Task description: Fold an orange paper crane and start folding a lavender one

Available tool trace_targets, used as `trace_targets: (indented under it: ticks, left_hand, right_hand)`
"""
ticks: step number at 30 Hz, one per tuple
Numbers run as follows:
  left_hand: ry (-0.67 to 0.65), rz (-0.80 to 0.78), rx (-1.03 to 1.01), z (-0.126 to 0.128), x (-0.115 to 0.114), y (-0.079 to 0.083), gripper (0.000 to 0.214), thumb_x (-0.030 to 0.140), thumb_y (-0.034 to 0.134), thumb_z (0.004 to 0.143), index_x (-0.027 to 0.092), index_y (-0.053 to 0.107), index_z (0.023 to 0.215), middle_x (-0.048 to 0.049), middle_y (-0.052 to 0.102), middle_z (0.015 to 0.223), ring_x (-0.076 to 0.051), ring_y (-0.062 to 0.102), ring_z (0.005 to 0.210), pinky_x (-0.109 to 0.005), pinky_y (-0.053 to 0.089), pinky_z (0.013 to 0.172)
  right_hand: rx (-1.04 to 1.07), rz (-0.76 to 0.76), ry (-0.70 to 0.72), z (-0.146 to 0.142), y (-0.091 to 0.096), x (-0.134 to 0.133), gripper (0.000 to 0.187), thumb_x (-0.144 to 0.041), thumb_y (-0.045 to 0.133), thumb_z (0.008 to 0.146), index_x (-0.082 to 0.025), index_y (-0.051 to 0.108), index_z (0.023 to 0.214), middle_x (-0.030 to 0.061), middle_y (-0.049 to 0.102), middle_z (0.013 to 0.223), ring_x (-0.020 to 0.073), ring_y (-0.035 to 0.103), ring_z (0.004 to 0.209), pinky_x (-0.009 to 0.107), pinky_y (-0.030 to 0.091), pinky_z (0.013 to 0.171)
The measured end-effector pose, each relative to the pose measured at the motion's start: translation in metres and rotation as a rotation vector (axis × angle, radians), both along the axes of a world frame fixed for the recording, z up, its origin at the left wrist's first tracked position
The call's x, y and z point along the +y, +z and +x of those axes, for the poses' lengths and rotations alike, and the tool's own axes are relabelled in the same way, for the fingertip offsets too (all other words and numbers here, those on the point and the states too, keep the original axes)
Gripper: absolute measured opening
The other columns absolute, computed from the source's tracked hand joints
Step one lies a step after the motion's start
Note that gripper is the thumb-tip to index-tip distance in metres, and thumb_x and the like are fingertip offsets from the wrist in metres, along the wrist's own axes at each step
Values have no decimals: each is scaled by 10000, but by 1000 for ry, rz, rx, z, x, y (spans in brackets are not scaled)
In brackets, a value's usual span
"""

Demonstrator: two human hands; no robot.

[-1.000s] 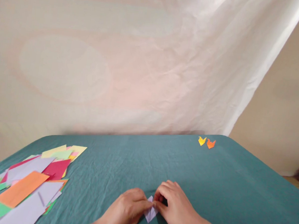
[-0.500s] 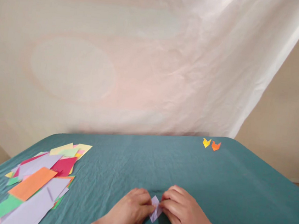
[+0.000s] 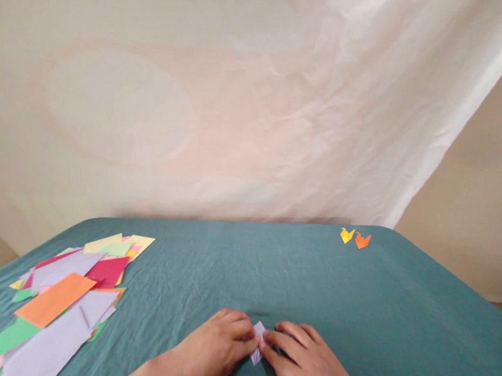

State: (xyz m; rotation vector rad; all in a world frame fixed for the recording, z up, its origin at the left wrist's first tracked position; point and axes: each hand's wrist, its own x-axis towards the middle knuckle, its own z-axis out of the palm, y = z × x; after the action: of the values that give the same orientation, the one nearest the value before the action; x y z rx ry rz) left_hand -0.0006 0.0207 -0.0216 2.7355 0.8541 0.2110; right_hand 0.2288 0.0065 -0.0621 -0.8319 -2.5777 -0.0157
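Between my two hands, low in the middle of the view, is a small folded piece of lilac origami paper [image 3: 259, 327], roughly diamond-shaped with crease lines on it. My left hand [image 3: 218, 349] pinches its left side between thumb and curled fingers. From the other side, my right hand [image 3: 305, 358] has its thumb and index fingertip on the right edge, its other fingers slightly spread. The fingertips cover both side corners of the paper; its top and bottom points show.
A teal cloth [image 3: 207, 261] covers the table. Loose coloured papers lie heaped at the left, among them an orange sheet [image 3: 56, 300] and a lilac sheet [image 3: 52, 349]. Near the far right edge sit a yellow paper crane [image 3: 347, 236] and an orange paper crane [image 3: 362, 241]. A pale sheet [image 3: 242, 103] hangs behind.
My right hand has shifted slightly left and lower, its fingers spreading more. The lilac paper looks narrower between the hands. The whole view has tilted a little.
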Motion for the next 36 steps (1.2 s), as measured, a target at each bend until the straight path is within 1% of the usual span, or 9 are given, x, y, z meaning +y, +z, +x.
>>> trace_targets:
  ticks: [3, 7, 10, 13, 18, 20, 23, 30, 36]
  left_hand:
    - [2, -11, -3, -2, 0, -2, 216, 120, 455, 898, 212, 582, 1047, -62, 614, 1023, -221, 537, 994, -362, 406, 924]
    - [3, -20, -6, -2, 1, -2, 211, 126, 443, 910, 213, 582, 1042, -66, 615, 1013, -218, 542, 984, -353, 411, 913]
    - [3, -32, -10, -3, 2, -1, 212, 129, 427, 920, 209, 583, 1039, -68, 621, 1005, -214, 551, 978, -342, 414, 906]
    - [-6, -49, -21, -5, 2, 1, 241, 134, 409, 932, 214, 579, 1082, -68, 631, 1019, -210, 563, 978, -340, 417, 906]
    - [-46, -39, -45, -10, 1, 4, 302, 155, 421, 940, 253, 561, 1189, -64, 629, 1124, -217, 560, 1054, -360, 407, 947]
    - [-67, -23, -72, -11, 1, 5, 303, 178, 427, 945, 265, 563, 1201, -67, 624, 1159, -220, 559, 1081, -365, 407, 960]
    - [-81, -8, -112, -12, 0, 8, 289, 208, 413, 958, 264, 575, 1191, -73, 637, 1149, -216, 573, 1081, -360, 420, 956]
    - [-72, -5, -132, -10, -1, 11, 260, 238, 425, 958, 267, 614, 1134, -65, 659, 1106, -211, 589, 1062, -352, 433, 949]
    - [-81, -18, -123, -11, 0, 11, 233, 221, 463, 930, 266, 648, 1064, -57, 665, 1098, -215, 595, 1061, -352, 438, 945]
  right_hand:
    - [-41, -29, -9, 1, 2, -2, 339, -213, 503, 911, -216, 560, 1245, 55, 650, 1179, 234, 552, 1070, 368, 458, 878]
    - [-41, -38, -6, 5, 2, -3, 393, -272, 520, 907, -227, 526, 1297, 69, 634, 1212, 250, 543, 1101, 395, 445, 905]
    - [-31, -46, 14, 7, 2, -2, 366, -289, 507, 922, -222, 547, 1279, 68, 633, 1220, 247, 536, 1110, 386, 442, 908]
    - [-26, -72, 17, 8, 4, -1, 321, -253, 497, 926, -232, 581, 1235, 44, 632, 1224, 235, 533, 1109, 371, 441, 907]
    - [-30, -67, 26, 9, 4, -1, 339, -242, 507, 920, -239, 562, 1254, 49, 622, 1242, 234, 534, 1109, 388, 433, 911]
    - [-26, -62, 24, 9, 3, 0, 347, -241, 510, 916, -242, 556, 1260, 53, 621, 1244, 235, 533, 1113, 392, 430, 914]
    - [-32, -67, 16, 8, 4, -1, 351, -238, 510, 914, -249, 554, 1262, 49, 621, 1246, 240, 535, 1115, 396, 429, 913]
    - [-49, -104, -3, 3, 11, -2, 367, -225, 522, 897, -257, 551, 1261, 49, 625, 1232, 250, 545, 1099, 406, 434, 910]
    - [-33, -82, 5, 4, 6, -2, 366, -226, 524, 890, -244, 554, 1255, 59, 622, 1234, 260, 541, 1103, 420, 440, 914]
